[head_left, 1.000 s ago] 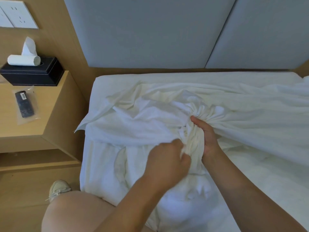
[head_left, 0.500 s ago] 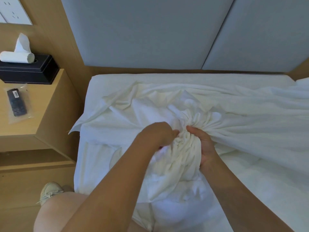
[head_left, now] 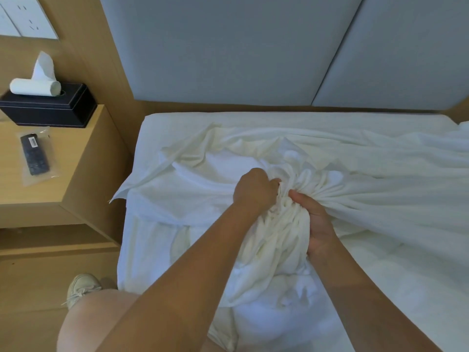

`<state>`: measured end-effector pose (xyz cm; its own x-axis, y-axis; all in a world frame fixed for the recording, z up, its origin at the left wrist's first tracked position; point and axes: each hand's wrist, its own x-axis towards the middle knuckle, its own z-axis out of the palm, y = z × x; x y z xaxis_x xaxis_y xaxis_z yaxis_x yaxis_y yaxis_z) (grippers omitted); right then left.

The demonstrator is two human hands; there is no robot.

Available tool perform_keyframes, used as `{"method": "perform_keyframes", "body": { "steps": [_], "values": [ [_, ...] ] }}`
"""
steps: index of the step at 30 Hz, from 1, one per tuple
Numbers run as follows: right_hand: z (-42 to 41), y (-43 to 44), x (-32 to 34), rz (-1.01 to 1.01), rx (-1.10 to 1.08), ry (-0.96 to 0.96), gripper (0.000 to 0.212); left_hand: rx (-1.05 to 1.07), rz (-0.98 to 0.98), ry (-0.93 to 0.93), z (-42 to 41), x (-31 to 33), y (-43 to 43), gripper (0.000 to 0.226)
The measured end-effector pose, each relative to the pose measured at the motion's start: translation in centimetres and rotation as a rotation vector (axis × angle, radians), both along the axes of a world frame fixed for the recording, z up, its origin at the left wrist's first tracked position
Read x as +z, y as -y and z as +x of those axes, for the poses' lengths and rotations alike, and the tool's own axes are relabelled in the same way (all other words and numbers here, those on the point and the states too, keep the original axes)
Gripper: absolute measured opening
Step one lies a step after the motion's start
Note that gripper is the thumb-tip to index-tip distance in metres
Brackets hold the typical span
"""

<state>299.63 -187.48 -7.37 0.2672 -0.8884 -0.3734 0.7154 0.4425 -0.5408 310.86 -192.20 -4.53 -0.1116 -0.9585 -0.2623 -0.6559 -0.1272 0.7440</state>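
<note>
White sheet (head_left: 355, 194): crumpled, gathered into a tight pleated bunch mid-bed, folds fanning right over mattress (head_left: 253, 120), one corner overhanging left edge.

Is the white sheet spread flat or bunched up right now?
Bunched: the white sheet is gathered into folds gripped by the left hand and right hand.

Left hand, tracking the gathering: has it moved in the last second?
Yes. The left hand has moved up the bunched sheet toward the headboard.
</note>
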Motion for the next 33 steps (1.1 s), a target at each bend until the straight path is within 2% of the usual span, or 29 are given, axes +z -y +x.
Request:
{"method": "perform_keyframes", "body": {
  "steps": [3,5,6,8,10,12,15,16,19,20,21,23,24,25,26,28,30,32,33],
  "values": [
    [0.1,0.5,0.3,0.023,-0.059,0.032,0.021,0.003,-0.308,0.129,-0.7,0.7,-0.9,0.033],
    [0.3,0.5,0.6,-0.003,-0.058,0.060,0.019,-0.025,-0.431,0.077,-0.8,1.5,-0.9,0.030],
    [0.3,0.3,0.7,-0.028,-0.057,0.084,0.023,-0.056,-0.402,-0.011,-1.0,2.1,-0.9,0.029],
    [0.0,0.0,0.7,-0.077,-0.050,0.134,0.046,-0.118,-0.254,-0.262,-2.0,3.3,-0.9,0.028],
    [-0.4,-0.5,0.7,-0.128,-0.030,0.140,0.052,-0.178,-0.113,-0.419,-3.0,4.4,-1.4,0.025],
    [-0.8,-0.7,0.5,-0.131,-0.002,0.111,0.052,-0.233,-0.059,-0.395,-3.0,4.8,-1.7,0.023],
    [-0.7,-0.3,0.2,-0.074,0.049,0.061,0.053,-0.219,-0.154,-0.206,-1.0,3.8,-2.2,0.032],
    [-0.6,-0.1,0.2,-0.073,0.070,0.044,0.051,-0.156,-0.194,-0.208,-0.2,3.1,-2.5,0.030],
    [-0.2,0.4,0.4,-0.087,0.105,0.013,0.048,0.171,-0.176,-0.418,1.8,1.6,-3.6,0.016],
    [-0.2,0.5,0.3,-0.078,0.113,0.016,0.050,0.238,-0.119,-0.394,2.5,1.1,-3.4,0.017],
    [-0.2,0.5,0.3,-0.070,0.120,0.018,0.052,0.250,-0.016,-0.329,3.0,0.7,-2.9,0.031],
    [-0.1,0.3,0.4,-0.056,0.126,-0.004,0.053,0.192,0.299,-0.246,4.0,0.3,-2.3,0.055],
    [-0.2,0.2,0.4,-0.042,0.128,-0.031,0.053,0.150,0.406,-0.240,4.2,0.3,-2.1,0.055],
    [-0.1,0.1,0.4,-0.026,0.134,-0.058,0.052,0.109,0.425,-0.242,4.2,0.4,-1.9,0.049],
    [-0.2,0.1,0.3,-0.007,0.134,-0.088,0.050,0.081,0.387,-0.247,4.0,0.6,-1.5,0.042],
    [-0.5,-0.1,0.2,0.028,0.137,-0.139,0.048,0.069,0.180,-0.244,3.0,1.3,-0.4,0.037],
    [-0.7,-0.2,0.2,0.063,0.186,-0.168,0.051,0.043,-0.030,-0.355,1.2,3.0,0.3,0.036],
    [-0.6,-0.5,0.4,0.096,0.231,-0.172,0.056,-0.138,-0.134,-0.428,-1.3,5.0,-0.1,0.033],
    [-0.5,-0.7,0.4,0.098,0.219,-0.146,0.057,-0.245,-0.137,-0.399,-2.7,5.4,-0.7,0.033]
  ]
}}
